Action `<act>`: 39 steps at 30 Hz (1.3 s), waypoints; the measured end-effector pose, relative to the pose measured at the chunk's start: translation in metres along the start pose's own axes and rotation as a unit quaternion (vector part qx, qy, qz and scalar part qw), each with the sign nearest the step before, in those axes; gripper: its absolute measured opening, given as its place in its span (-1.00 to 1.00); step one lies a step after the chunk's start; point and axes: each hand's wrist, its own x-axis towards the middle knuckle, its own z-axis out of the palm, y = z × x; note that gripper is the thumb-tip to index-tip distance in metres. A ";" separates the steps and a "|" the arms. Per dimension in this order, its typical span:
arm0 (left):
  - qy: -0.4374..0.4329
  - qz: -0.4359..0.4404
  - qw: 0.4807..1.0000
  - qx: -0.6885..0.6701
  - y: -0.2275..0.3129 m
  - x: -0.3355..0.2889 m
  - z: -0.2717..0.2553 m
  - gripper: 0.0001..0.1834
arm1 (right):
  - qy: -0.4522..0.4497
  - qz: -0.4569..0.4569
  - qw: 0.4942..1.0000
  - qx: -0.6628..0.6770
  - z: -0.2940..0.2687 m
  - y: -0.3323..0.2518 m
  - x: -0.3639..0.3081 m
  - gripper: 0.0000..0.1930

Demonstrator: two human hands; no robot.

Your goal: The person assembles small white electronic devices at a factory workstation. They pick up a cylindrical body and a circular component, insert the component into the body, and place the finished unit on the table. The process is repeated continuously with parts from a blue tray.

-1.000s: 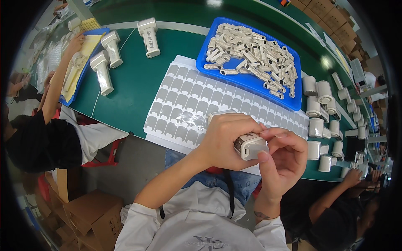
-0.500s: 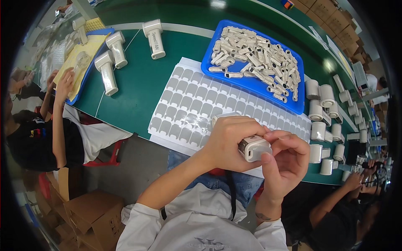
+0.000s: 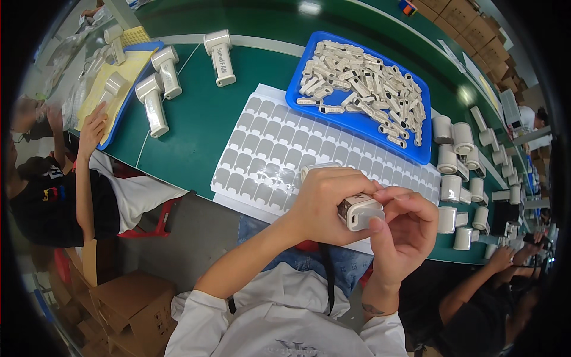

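Green, smooth table (image 3: 196, 131) runs under both hands: the left hand (image 3: 324, 202) wraps a small white plastic fan (image 3: 358, 212) just above its near edge, while the right hand (image 3: 404, 229) pinches the fan's boxy end. Beyond lies a white sheet of grey rounded stickers (image 3: 267, 154), then a blue tray (image 3: 357, 122) heaped with pale plastic pieces.

You look down from one head-worn fisheye camera, facing forward over the green table (image 3: 196, 119), whose straight edge bows toward the rim. It sits close above your left hand (image 3: 324, 205) and right hand (image 3: 401, 232), both at the table's near edge. There is no second view to overlap.
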 end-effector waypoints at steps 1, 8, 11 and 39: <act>0.005 0.000 1.000 0.002 0.000 0.000 0.000 -0.65 | 0.000 0.000 1.000 -0.001 0.000 0.000 0.001 -0.59; 0.003 -0.003 1.000 -0.001 0.002 0.001 0.000 -0.66 | -0.001 0.007 1.000 0.000 -0.001 0.000 0.000 -0.59; 0.003 -0.002 1.000 -0.002 0.001 0.001 0.000 -0.66 | -0.001 0.001 1.000 0.000 -0.001 0.002 -0.001 -0.59; -0.001 0.010 1.000 -0.003 -0.003 -0.001 0.000 -0.64 | 0.013 0.015 0.998 0.064 0.001 0.002 -0.005 -0.56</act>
